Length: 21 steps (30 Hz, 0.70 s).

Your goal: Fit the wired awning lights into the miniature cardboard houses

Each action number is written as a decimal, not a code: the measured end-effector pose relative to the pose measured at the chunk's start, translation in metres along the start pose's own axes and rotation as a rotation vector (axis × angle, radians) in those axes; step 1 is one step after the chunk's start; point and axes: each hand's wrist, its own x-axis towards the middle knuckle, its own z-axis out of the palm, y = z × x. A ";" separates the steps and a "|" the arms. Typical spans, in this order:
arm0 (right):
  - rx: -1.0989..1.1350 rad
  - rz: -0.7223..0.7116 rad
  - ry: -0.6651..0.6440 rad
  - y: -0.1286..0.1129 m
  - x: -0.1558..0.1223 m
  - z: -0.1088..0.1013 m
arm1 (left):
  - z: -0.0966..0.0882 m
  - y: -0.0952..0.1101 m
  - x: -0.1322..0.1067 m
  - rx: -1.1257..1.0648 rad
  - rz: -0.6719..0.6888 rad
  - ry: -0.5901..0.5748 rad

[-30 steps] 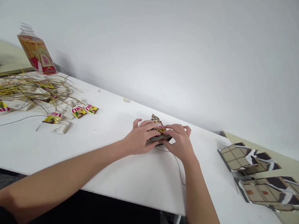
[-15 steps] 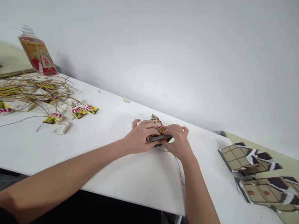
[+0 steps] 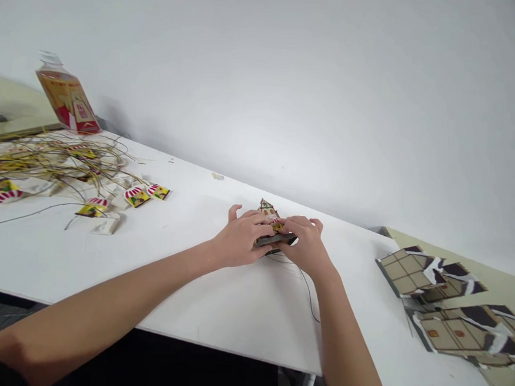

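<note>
A small model house (image 3: 268, 209) with a peaked, patterned front lies over the white table, held between both hands. My left hand (image 3: 242, 238) grips its left side, thumb low and fingers over the top. From the right, my right hand (image 3: 303, 241) closes on it the same way, the fingertips of both hands nearly meeting. Between them shows a bit of yellow and red-striped piece (image 3: 276, 225). The house's dark base edge (image 3: 276, 239) faces me. A thin dark wire (image 3: 310, 294) runs from beneath it past my right wrist. My fingers hide most of the house.
Left on the table (image 3: 179, 305) lies a tangle of yellow and dark wires (image 3: 43, 157) with striped pieces (image 3: 137, 196). Behind it stands a bottle (image 3: 72, 100) of amber drink. Model houses (image 3: 411, 268) with snowy roofs lie at the right. A wall (image 3: 291, 89) rises behind.
Both hands keep their hold on the model house, whose dark base edge has shifted slightly. The whole view has moved a little; nothing was let go.
</note>
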 end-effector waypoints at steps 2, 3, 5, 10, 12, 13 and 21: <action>-0.002 -0.002 0.003 0.000 0.000 0.001 | 0.000 0.001 0.000 0.002 0.004 -0.008; -0.003 -0.003 0.006 0.001 0.000 0.002 | -0.001 0.001 0.000 0.003 0.005 -0.011; -0.008 -0.004 0.007 0.001 0.000 0.003 | -0.001 0.002 0.000 0.005 0.003 -0.013; -0.021 0.001 -0.014 0.000 0.003 0.002 | -0.002 0.003 0.000 0.022 -0.003 -0.019; -0.028 -0.001 -0.018 0.000 0.003 0.001 | -0.002 0.003 0.000 0.027 0.006 -0.019; -0.033 -0.004 -0.016 -0.001 0.003 0.001 | -0.001 0.003 0.000 0.027 0.012 -0.017; -0.054 -0.028 0.038 -0.001 -0.004 0.008 | 0.003 0.000 -0.005 -0.034 -0.007 0.008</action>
